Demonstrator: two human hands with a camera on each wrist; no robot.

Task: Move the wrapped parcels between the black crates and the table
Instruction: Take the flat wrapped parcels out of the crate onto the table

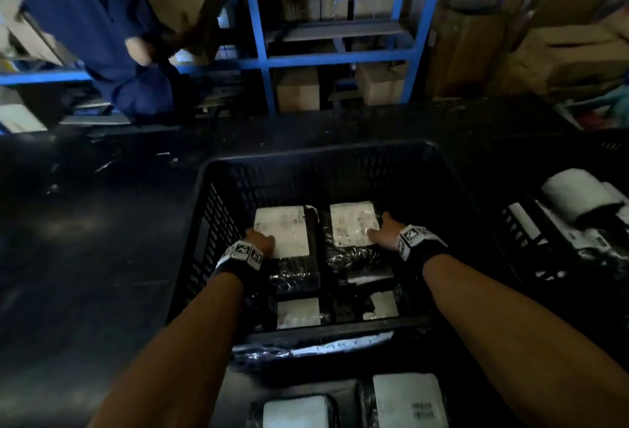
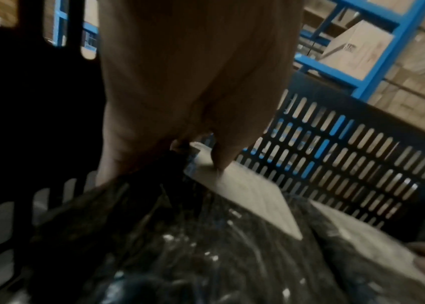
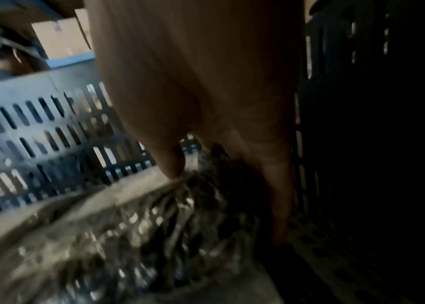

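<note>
A slotted black crate point(image 1: 306, 155) stands on the dark table in front of me. In it lie two parcels side by side, wrapped in black film with white labels. My left hand point(image 1: 260, 240) grips the near left edge of the left parcel point(image 1: 286, 233). Its thumb point(image 2: 220, 158) lies on the label point(image 2: 245, 191) and the fingers go down the side. My right hand point(image 1: 383, 232) grips the right edge of the right parcel point(image 1: 354, 227). There the thumb point(image 3: 172, 162) is on top and the fingers reach down beside the film wrap point(image 3: 128, 226).
More wrapped parcels point(image 1: 297, 312) lie at the crate's near end, and others point(image 1: 408, 400) just below it. A second black crate point(image 1: 510, 216) with white parcels point(image 1: 578, 196) stands to the right. Dark table point(image 1: 85, 223) spreads left. A person in blue point(image 1: 102, 19) stands by blue shelving point(image 1: 340, 60).
</note>
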